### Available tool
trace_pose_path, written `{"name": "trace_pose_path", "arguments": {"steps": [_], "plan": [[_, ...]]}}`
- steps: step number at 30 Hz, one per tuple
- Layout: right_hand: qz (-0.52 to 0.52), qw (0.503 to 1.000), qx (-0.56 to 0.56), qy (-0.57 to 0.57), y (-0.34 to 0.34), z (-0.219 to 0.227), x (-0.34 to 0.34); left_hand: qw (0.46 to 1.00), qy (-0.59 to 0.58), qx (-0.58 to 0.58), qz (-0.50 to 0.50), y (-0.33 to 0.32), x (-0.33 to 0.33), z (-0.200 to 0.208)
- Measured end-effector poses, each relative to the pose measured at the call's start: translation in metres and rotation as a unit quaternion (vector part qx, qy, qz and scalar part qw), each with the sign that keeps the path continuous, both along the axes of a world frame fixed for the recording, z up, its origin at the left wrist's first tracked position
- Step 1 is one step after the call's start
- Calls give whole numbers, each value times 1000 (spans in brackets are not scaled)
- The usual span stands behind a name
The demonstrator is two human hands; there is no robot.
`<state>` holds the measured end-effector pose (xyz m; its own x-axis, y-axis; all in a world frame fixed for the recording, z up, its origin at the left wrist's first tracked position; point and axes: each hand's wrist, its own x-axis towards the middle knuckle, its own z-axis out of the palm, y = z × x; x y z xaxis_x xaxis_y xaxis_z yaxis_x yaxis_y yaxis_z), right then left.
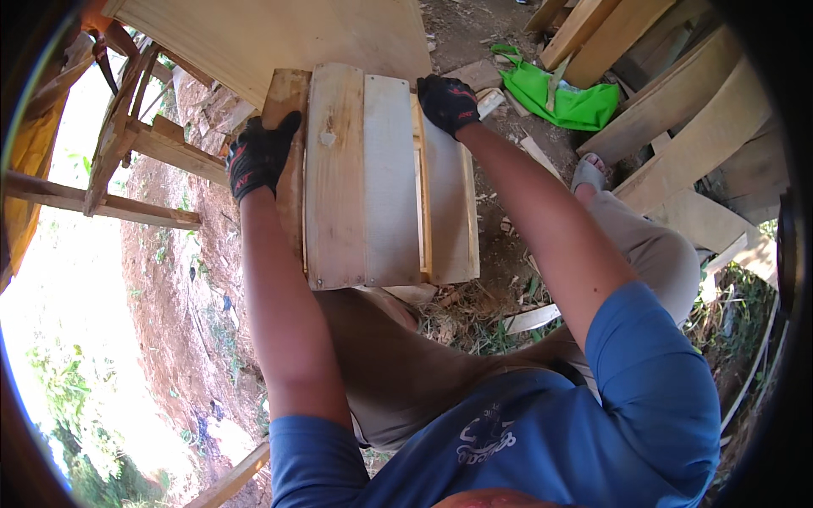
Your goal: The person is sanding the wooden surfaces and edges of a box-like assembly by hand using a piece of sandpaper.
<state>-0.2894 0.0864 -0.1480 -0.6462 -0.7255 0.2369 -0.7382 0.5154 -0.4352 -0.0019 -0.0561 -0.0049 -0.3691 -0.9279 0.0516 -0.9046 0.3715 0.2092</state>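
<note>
A slatted wooden crate (388, 182) stands in front of my legs, its pale boards running away from me, with nail heads along the near edge. A gap between two right-hand boards shows an inner wooden strip. My left hand (261, 158), in a black glove, is closed round the outer edge of a browner board (288, 102) on the left side, thumb on top. At the far right end, my right hand (447, 103), gloved alike, grips the crate's edge. Its fingertips are partly hidden behind the wood. Whether the brown board is fastened, I cannot tell.
A large plywood sheet (288, 34) lies beyond the crate. Rough timber framing (161, 152) stands at the left. A bright green bag (559, 93) rests on the ground at the far right, near several leaning planks (703, 127). Wood scraps litter the soil.
</note>
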Motion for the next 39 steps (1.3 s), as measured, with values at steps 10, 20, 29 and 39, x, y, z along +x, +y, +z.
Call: {"name": "trace_pose_path", "arguments": {"steps": [10, 20, 29, 39], "plan": [[111, 962, -100, 228, 153, -27, 126, 1000, 19, -7, -11, 3, 1, 1], [226, 963, -102, 103, 258, 1, 224, 1000, 14, 5, -25, 0, -4, 2], [165, 979, -48, 110, 207, -20, 174, 999, 29, 0, -28, 12, -6, 5], [16, 999, -6, -27, 97, -11, 64, 999, 36, -24, -31, 7, -2, -6]]}}
